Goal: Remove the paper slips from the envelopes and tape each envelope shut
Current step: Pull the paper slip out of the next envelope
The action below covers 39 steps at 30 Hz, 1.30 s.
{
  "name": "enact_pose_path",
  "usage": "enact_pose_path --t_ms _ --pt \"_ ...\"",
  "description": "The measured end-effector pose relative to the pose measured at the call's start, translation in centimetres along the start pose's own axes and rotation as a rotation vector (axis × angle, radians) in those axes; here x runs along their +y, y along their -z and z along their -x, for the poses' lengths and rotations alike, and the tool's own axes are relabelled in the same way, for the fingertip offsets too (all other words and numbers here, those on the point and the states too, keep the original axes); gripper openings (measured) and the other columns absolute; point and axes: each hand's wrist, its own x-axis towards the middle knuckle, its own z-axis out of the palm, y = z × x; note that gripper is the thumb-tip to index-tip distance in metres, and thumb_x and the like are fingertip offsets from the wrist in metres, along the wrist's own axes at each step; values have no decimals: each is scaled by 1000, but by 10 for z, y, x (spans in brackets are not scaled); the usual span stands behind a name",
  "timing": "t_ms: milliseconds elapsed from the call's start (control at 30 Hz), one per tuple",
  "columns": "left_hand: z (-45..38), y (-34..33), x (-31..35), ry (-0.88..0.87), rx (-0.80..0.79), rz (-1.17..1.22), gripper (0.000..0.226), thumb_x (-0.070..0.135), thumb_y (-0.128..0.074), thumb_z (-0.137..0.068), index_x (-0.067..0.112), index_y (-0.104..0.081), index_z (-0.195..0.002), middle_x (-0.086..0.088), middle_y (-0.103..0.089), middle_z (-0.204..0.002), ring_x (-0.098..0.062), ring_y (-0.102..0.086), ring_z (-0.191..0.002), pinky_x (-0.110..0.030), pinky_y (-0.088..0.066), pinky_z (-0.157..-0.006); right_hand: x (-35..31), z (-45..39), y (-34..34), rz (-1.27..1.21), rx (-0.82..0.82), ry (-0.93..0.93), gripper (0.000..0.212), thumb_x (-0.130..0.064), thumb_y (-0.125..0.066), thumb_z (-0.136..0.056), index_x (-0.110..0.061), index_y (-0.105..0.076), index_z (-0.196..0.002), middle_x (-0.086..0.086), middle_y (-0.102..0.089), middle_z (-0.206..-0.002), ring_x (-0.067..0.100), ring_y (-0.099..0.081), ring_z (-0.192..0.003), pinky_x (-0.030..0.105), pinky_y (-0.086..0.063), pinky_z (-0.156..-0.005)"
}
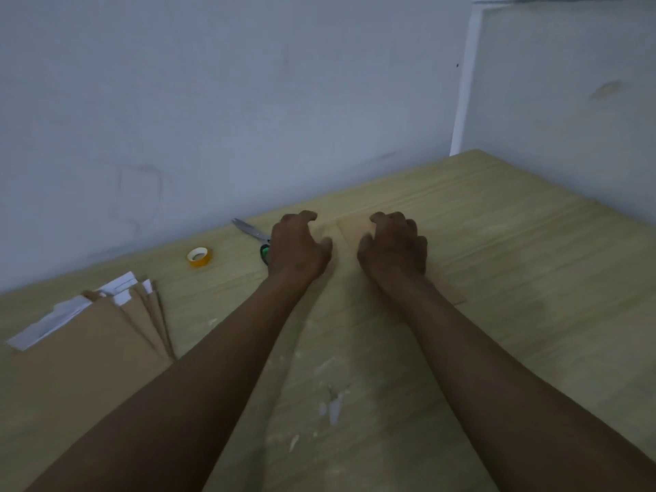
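A brown envelope (349, 230) lies flat in the middle of the wooden table (532, 261), and my forearms hide most of it. My left hand (298, 246) and my right hand (394, 246) sit side by side on its far end. Both have curled fingers over the far edge and thumbs turned inward, pinching that end. A stack of brown envelopes (88, 342) lies at the left, with white paper slips (120, 287) sticking out of their far ends. A yellow tape roll (200, 256) stands to the left of my left hand.
Scissors (250, 230) with green handles lie just behind my left hand, near the wall. Pale walls close off the table at the back and on the right. White scuffs mark the tabletop between my forearms.
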Motion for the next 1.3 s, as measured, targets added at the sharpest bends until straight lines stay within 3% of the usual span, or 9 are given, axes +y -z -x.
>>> enact_pose_path --t_ms 133,500,667,767,833,933,1100,1300 --pt "7 53 -43 46 81 -57 43 27 -72 -86 16 -64 -128 -10 -58 -136 -26 -55 -123 -31 -43 -94 -49 15 -15 -74 -49 102 37 -29 -47 -96 -22 -53 -133 6 -50 -134 29 -44 -125 43 -38 -99" --pt "68 165 -169 292 205 -142 31 36 -71 -85 23 -72 -113 -6 -65 -125 -26 -58 -119 -36 -47 -96 -196 98 -60 -237 -213 360 35 -38 -53 -92 -26 -64 -123 2 -62 -127 27 -56 -118 36 -45 -93" --pt "100 184 -211 457 205 -216 41 47 -58 -88 28 -65 -124 -4 -56 -135 -29 -49 -126 -48 -43 -100 -229 130 -79 -215 -386 347 47 -60 -57 -83 -30 -65 -119 -2 -65 -122 26 -60 -111 35 -45 -89" --pt "117 186 -224 563 177 -210 59 50 -61 -89 25 -48 -141 -12 -36 -151 -34 -35 -139 -49 -36 -106 -238 141 -83 -110 -397 368 67 -74 -59 -74 -29 -61 -124 -2 -63 -123 25 -59 -113 36 -44 -86" --pt "124 185 -232 568 189 -150 63 47 -63 -89 22 -43 -143 -15 -36 -150 -36 -38 -137 -46 -38 -104 -242 147 -84 -80 -394 364 75 -77 -61 -71 -28 -59 -127 -2 -60 -126 25 -58 -115 36 -43 -86" --pt "130 185 -243 486 254 -55 51 34 -64 -87 18 -52 -134 -12 -55 -135 -32 -52 -122 -37 -42 -92 -249 156 -89 -56 -410 368 73 -75 -65 -68 -29 -60 -124 -2 -60 -123 24 -58 -112 35 -43 -83" --pt "139 201 -248 430 462 156 32 9 -58 -86 20 -69 -114 -3 -72 -113 -24 -63 -105 -25 -38 -79 -264 169 -102 -142 -467 340 59 -60 -74 -71 -26 -61 -117 -2 -62 -118 24 -60 -108 32 -44 -79" --pt "141 212 -271 471 508 157 34 9 -66 -84 11 -71 -117 -12 -71 -115 -30 -64 -108 -33 -46 -92 -275 179 -111 -470 -526 223 33 -27 -77 -73 -33 -62 -102 -2 -68 -103 20 -64 -96 29 -50 -78"
